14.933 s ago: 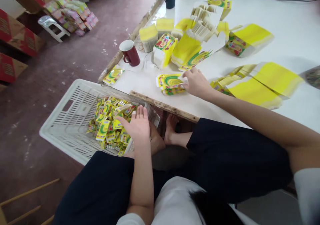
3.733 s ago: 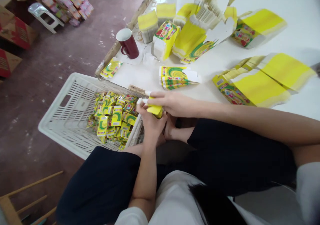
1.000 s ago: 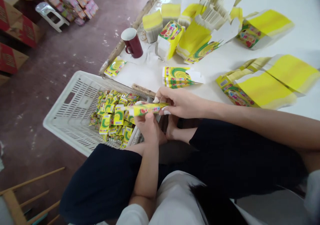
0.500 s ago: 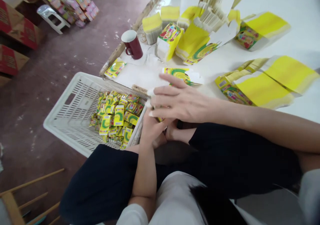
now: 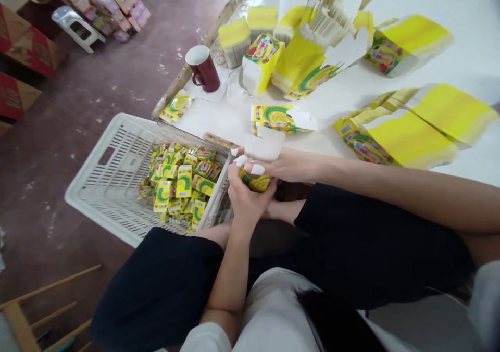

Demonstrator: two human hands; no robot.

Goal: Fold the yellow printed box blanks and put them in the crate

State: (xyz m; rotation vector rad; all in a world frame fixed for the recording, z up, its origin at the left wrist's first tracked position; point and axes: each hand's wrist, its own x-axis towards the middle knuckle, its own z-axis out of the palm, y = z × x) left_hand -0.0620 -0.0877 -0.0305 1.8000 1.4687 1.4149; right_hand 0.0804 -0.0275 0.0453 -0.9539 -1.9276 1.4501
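Between my hands, over my lap, is a small yellow carton point(image 5: 254, 180) with a green swirl print. A white flap point(image 5: 265, 143) stands up from it. My left hand point(image 5: 247, 198) wraps round the carton from the near side. My right hand point(image 5: 287, 165) grips it from the far side, its fingers partly hidden behind the flap. White coverings wrap some fingertips. Just left of my hands, a white plastic crate point(image 5: 84, 180) holds many small yellow cartons point(image 5: 185, 180). A flattened yellow carton point(image 5: 275, 116) lies on the table just beyond my hands.
On the white table point(image 5: 347, 99) stand a dark red mug point(image 5: 205, 70), a yellow box packed with flat cartons point(image 5: 299, 63), and more stacks of yellow cartons point(image 5: 417, 136). A single carton point(image 5: 176, 106) lies near the table's wooden edge. A stool point(image 5: 78, 29) and cardboard boxes point(image 5: 27, 42) are on the floor.
My right hand was stretched out flat over the left; it has come down and closed on the carton. The carton and its raised white flap now show between my hands.
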